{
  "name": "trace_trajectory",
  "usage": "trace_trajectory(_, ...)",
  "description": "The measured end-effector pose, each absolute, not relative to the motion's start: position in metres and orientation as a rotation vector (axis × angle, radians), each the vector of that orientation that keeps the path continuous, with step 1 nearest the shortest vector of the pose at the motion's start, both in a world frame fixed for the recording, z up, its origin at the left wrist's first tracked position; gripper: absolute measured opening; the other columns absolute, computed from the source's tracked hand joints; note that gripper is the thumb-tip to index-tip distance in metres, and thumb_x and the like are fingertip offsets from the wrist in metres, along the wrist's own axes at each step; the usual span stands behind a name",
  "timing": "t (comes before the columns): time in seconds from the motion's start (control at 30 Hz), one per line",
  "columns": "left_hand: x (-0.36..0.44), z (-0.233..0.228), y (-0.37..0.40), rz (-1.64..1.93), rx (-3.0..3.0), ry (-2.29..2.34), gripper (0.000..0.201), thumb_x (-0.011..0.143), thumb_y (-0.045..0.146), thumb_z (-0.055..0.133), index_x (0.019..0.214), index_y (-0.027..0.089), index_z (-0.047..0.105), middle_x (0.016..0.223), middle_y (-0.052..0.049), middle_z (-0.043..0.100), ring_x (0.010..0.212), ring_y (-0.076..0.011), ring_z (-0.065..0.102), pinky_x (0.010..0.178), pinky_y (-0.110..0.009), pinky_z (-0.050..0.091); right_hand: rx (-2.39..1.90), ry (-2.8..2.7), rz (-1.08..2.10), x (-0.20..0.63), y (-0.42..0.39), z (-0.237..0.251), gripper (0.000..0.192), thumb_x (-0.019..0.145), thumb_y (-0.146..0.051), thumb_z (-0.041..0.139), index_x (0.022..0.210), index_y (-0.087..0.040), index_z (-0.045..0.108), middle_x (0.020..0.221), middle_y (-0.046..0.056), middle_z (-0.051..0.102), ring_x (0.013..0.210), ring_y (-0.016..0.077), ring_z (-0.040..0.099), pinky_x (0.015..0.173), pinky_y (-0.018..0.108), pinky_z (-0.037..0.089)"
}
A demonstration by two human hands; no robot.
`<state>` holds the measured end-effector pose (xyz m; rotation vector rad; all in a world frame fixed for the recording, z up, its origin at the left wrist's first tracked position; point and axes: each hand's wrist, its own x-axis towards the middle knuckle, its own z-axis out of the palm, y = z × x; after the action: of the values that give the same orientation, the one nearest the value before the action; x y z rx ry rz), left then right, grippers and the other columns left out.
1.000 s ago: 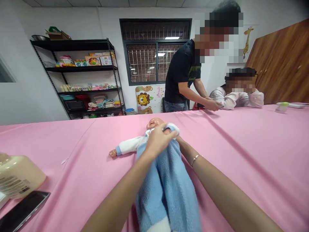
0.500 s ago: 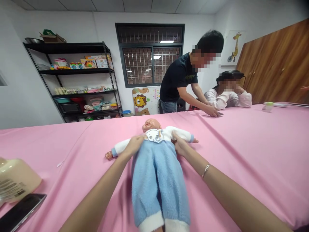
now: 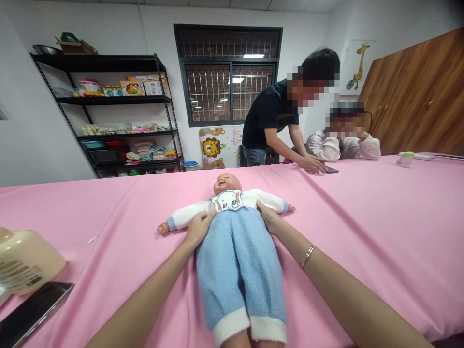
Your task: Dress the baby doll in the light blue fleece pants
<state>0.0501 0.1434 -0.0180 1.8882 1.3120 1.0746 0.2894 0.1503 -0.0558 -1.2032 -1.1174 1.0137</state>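
Note:
A baby doll lies on its back on the pink cloth, arms spread and head away from me. It wears a white top with an elephant face on the chest and fluffy blue trousers pulled up to the chest. At the waistband's left edge, my left hand is closed with thumb and fingers pinching the fabric. My right hand grips the opposite edge, its fingertips partly hidden beside the doll's body. Bare ankles show below the white cuffs.
On the left lie a cream bottle and a phone. Across the pink table, one person leans over a dark flat device, and another person sits beside. A stocked black shelf stands behind.
My left hand has shifted slightly down and left along the doll's waist. The trouser cuffs sit a little higher in view, showing more of the ankles. The view has tilted slightly downward.

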Motion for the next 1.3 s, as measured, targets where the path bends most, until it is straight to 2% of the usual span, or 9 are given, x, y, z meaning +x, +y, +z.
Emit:
trace_trajectory(0.07,0.044,-0.016,0.143,1.02,1.901,1.321,0.052,0.074,0.066,0.041,0.061,0.015,0.048,0.06,0.001,0.047,0.061,-0.0133,0.04,0.058,-0.024,0.03,-1.24,-1.024,1.177,0.288,0.136,-0.047,0.04,0.076,-0.057,0.053,0.088,-0.02,0.063,0.094,0.009,0.067,0.084,0.0214,0.061,0.076,0.035,0.049)
trace_trajectory(0.13,0.039,-0.013,0.143,0.98,1.901,1.313,0.053,0.074,0.065,0.041,0.063,0.015,0.053,0.063,0.0,0.052,0.064,-0.0154,0.043,0.061,-0.025,0.033,-1.27,-1.072,1.22,0.29,0.125,-0.036,0.039,0.075,-0.056,0.058,0.089,-0.02,0.063,0.098,0.008,0.066,0.086,0.0204,0.06,0.078,0.034,0.048)
trace_trajectory(0.27,0.029,-0.011,0.145,0.961,1.876,1.248,0.048,0.074,0.06,0.045,0.067,0.015,0.059,0.071,-0.002,0.059,0.072,-0.018,0.049,0.066,-0.025,0.037,-1.273,-1.41,1.37,0.313,0.113,-0.02,0.039,0.071,-0.057,0.061,0.073,-0.018,0.062,0.065,0.002,0.059,0.055,0.013,0.047,0.053,0.028,0.04)
trace_trajectory(0.37,0.024,-0.01,0.148,0.94,1.842,1.21,0.046,0.072,0.06,0.049,0.059,0.016,0.055,0.065,-0.001,0.056,0.068,-0.0164,0.048,0.062,-0.023,0.036,-1.143,-1.632,1.474,0.332,0.113,-0.018,0.037,0.067,-0.05,0.068,0.062,-0.016,0.056,0.058,-0.003,0.048,0.053,0.009,0.037,0.051,0.024,0.031)
trace_trajectory(0.67,0.022,-0.016,0.153,1.044,1.808,1.215,0.048,0.07,0.063,0.048,0.061,0.016,0.051,0.06,0.001,0.05,0.061,-0.0136,0.045,0.058,-0.024,0.036,-1.254,-1.35,0.914,0.322,0.126,-0.032,0.047,0.068,-0.059,0.06,0.055,-0.019,0.041,0.055,-0.005,0.034,0.053,0.0094,0.029,0.052,0.025,0.024)
trace_trajectory(0.77,0.028,-0.017,0.148,0.958,1.93,1.165,0.045,0.073,0.059,0.049,0.065,0.015,0.054,0.068,0.0,0.056,0.067,-0.0148,0.049,0.063,-0.025,0.038,-1.269,-1.439,1.016,0.319,0.124,-0.034,0.039,0.069,-0.053,0.062,0.059,-0.016,0.052,0.058,-0.004,0.044,0.056,0.0103,0.035,0.056,0.025,0.028)
trace_trajectory(0.9,0.035,-0.015,0.141,0.974,1.808,1.107,0.045,0.072,0.056,0.055,0.087,0.014,0.059,0.091,-0.005,0.064,0.089,-0.0205,0.055,0.078,-0.029,0.042,-1.014,-1.333,1.422,0.314,0.119,-0.032,0.024,0.063,-0.035,0.071,0.075,-0.016,0.063,0.072,-0.001,0.059,0.068,0.013,0.05,0.066,0.026,0.037)
trace_trajectory(1.03,0.039,-0.016,0.138,1.016,1.451,0.901,0.046,0.073,0.048,0.061,0.106,0.015,0.057,0.11,-0.007,0.062,0.103,-0.0218,0.054,0.089,-0.031,0.041,-0.862,-1.144,1.571,0.306,0.119,-0.036,0.034,0.056,-0.023,0.076,0.087,-0.019,0.065,0.079,0.0,0.064,0.076,0.0159,0.057,0.07,0.026,0.04)
trace_trajectory(1.3,0.044,-0.025,0.146,1.146,1.129,0.76,0.046,0.069,0.04,0.068,0.109,0.02,0.057,0.108,-0.005,0.063,0.1,-0.02,0.058,0.093,-0.033,0.042,-0.814,-0.962,1.403,0.29,0.127,-0.041,0.033,0.059,-0.041,0.075,0.082,-0.023,0.058,0.078,-0.001,0.063,0.077,0.017,0.055,0.069,0.028,0.042)
